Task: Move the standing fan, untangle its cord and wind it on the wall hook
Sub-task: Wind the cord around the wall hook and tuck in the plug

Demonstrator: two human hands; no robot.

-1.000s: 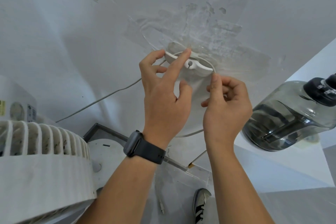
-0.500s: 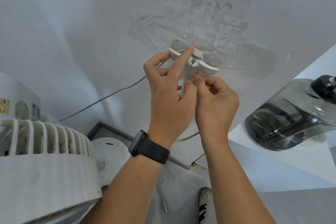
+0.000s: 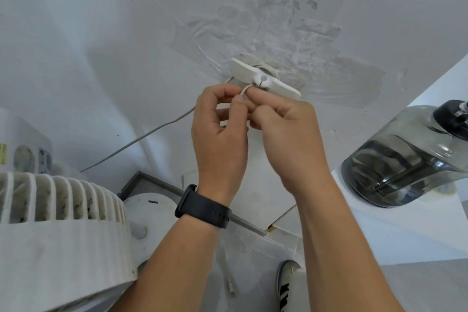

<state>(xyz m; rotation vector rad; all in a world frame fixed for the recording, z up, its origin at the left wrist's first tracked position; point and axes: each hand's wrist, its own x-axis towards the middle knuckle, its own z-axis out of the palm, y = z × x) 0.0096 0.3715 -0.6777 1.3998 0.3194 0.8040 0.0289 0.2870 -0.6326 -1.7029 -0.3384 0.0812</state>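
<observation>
Hands both up at the wall hook (image 3: pixel 264 80), white two-winged cleat stuck on the scuffed wall (image 3: pixel 101 33), roughly centre of my view. Left hand (image 3: pixel 219 132) has fingers curled in, thumb and forefinger pinching the cord (image 3: pixel 141 137) right under the hook's centre knob. Right hand (image 3: pixel 286 129) is pressed up against the left, fingers curled, tips on the same short loop of cord just below the hook; I can't tell exactly which fingers grip it. Cord looks wrapped behind the hook wings, then one strand runs down-left along the wall toward the standing fan (image 3: pixel 58 235), whose white grille fills the lower-left corner, its round base beside it on the floor. Black watch (image 3: pixel 202 208) on the left wrist. Smoky clear water jug (image 3: pixel 405 154) lies on a white ledge (image 3: pixel 405 235) at the right edge. Shoe (image 3: pixel 286 284) visible bottom centre.
</observation>
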